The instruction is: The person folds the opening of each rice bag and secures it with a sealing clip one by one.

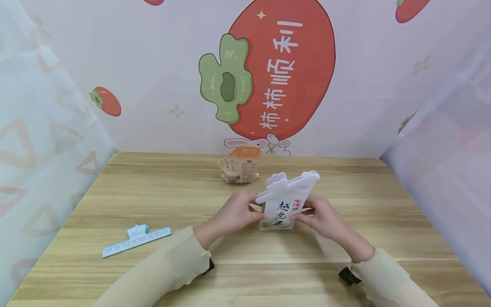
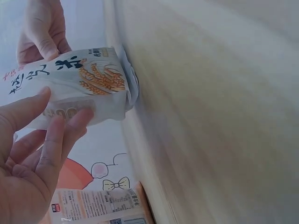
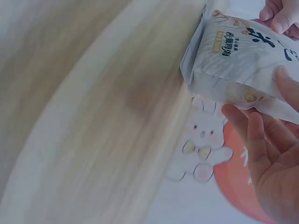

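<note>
Evidently, the white rice bag [image 1: 283, 209] was held between both hands above the middle of the table [image 1: 268, 273], its base touching or just over the wood. The left hand [image 1: 238, 209] gripped one side, thumb on the printed front and fingers along the edge; the right hand [image 1: 324, 214] gripped the opposite side likewise. A pale lilac clip [image 1: 288, 186] ran slantwise across the top. The bag looked fairly compact and moderately weighty, soft-skinned and perhaps slick, so its filled lower sides seemed the surest hold; squeezing the thin top would likely just crumple it. Its contents were hidden, though the print suggested rice. Behind it stood an orange packet [image 1: 241, 167], contents also unseen, while a blue clip [image 1: 137, 241] lay well to the left.
</note>
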Available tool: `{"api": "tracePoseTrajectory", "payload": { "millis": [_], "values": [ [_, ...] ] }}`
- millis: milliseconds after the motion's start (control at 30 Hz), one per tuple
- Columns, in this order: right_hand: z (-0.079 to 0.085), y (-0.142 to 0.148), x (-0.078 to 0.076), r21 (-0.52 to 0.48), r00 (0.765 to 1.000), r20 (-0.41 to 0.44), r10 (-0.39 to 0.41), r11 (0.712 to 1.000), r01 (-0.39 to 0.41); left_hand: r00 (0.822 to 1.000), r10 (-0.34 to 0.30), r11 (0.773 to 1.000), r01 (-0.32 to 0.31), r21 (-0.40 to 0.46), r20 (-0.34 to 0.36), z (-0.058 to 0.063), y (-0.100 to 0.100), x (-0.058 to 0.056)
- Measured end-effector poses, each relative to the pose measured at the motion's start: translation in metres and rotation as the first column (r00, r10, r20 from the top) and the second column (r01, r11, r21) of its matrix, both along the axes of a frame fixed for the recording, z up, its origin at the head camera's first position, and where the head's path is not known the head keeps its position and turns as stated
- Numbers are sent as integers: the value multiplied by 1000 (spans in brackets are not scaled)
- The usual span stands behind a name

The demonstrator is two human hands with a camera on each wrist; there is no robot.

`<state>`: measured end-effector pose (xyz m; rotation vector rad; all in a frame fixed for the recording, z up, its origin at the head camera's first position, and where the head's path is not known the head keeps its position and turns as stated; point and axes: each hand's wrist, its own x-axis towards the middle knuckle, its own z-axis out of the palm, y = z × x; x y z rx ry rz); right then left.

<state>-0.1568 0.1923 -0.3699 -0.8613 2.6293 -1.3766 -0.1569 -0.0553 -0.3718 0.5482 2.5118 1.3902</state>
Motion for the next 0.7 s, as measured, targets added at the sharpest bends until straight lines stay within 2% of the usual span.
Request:
{"api": "tracePoseTrajectory", "payload": {
  "millis": [233,433,700],
  "values": [
    [0,15,-18,38,999,-3,-53,998,53,999,14,999,-16,-45,-39,-2,18,-27],
    [3,29,-34,70,996,10,-84,994,83,999,12,1000,-12,0,-43,-7,35,-48],
    [1,49,-62,85,997,12,-75,994,73,995,99,995,-99,18,-5,-6,60,-67]
  ]
}}
